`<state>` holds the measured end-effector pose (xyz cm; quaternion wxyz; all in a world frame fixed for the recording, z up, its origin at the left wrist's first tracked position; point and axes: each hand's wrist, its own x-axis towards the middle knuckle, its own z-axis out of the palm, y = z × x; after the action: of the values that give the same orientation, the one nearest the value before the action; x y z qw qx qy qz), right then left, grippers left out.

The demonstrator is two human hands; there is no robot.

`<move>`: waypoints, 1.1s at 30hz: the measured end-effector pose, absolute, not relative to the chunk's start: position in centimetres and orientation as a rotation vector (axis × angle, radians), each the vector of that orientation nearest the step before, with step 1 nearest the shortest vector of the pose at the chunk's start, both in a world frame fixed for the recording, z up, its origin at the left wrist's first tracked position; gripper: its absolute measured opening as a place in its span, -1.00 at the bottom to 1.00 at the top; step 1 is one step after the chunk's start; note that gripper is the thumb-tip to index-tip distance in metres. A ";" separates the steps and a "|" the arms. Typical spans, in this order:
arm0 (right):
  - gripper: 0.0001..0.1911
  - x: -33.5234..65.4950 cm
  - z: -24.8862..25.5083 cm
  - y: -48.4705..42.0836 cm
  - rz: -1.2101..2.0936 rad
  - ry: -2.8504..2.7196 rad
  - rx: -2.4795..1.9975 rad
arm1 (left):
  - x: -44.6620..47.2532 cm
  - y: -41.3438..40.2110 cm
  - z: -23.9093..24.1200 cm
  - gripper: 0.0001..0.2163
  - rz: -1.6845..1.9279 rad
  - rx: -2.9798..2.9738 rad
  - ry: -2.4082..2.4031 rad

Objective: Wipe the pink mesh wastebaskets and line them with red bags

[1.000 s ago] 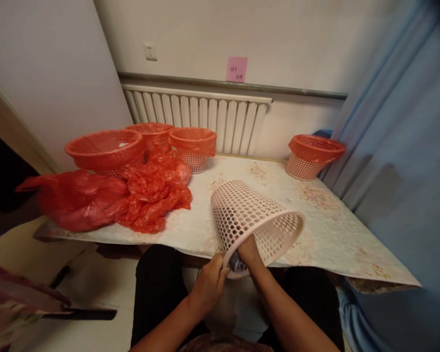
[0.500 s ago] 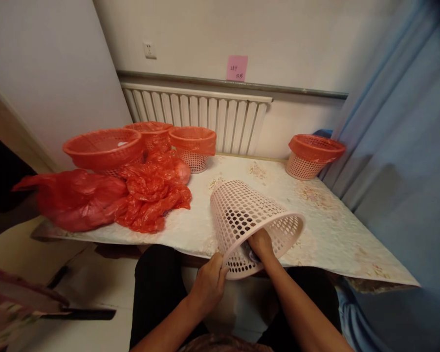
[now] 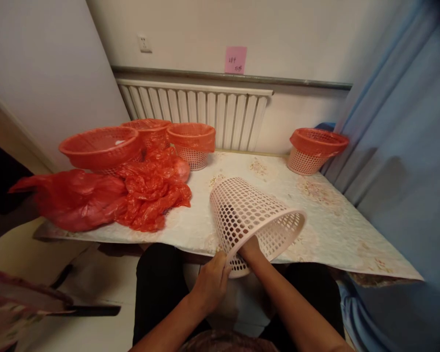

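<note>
Basket (image 3: 253, 215) is tipped on its side at the near edge of the surface (image 3: 326, 230), rim pinched by left hand (image 3: 210, 281) fingers. Right hand (image 3: 250, 247) is pushed inside, fingers hidden. A slide off the edge is risked if the pinch loosens.

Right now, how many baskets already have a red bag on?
4 bagged baskets: three back left by the loose red bags, one back right. The pile could hide more.

Fingers of the right hand (image 3: 250, 247) lie hidden inside the pink basket (image 3: 242, 210) — sticky note (image 3: 235, 60) writing unreadable.
</note>
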<state>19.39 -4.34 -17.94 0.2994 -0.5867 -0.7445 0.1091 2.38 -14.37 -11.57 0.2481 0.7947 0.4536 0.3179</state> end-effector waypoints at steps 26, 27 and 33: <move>-0.73 26.3 -18.2 -8.9 0.063 -2.225 -1.844 | 5.2 -12.2 -9.3 -0.82 0.887 2.138 1.247; -0.74 26.4 -18.5 -8.9 0.072 -2.189 -1.840 | 5.3 -12.3 -10.0 -0.81 0.919 2.094 1.270; -0.73 26.2 -19.8 -9.0 0.085 -2.088 -1.783 | 5.9 -13.4 -16.5 -0.81 0.994 1.841 1.268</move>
<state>26.18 -9.01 -19.84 0.1962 -0.6364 -0.7454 0.0305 5.90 -13.36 -16.48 0.3404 0.7076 0.4874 0.3820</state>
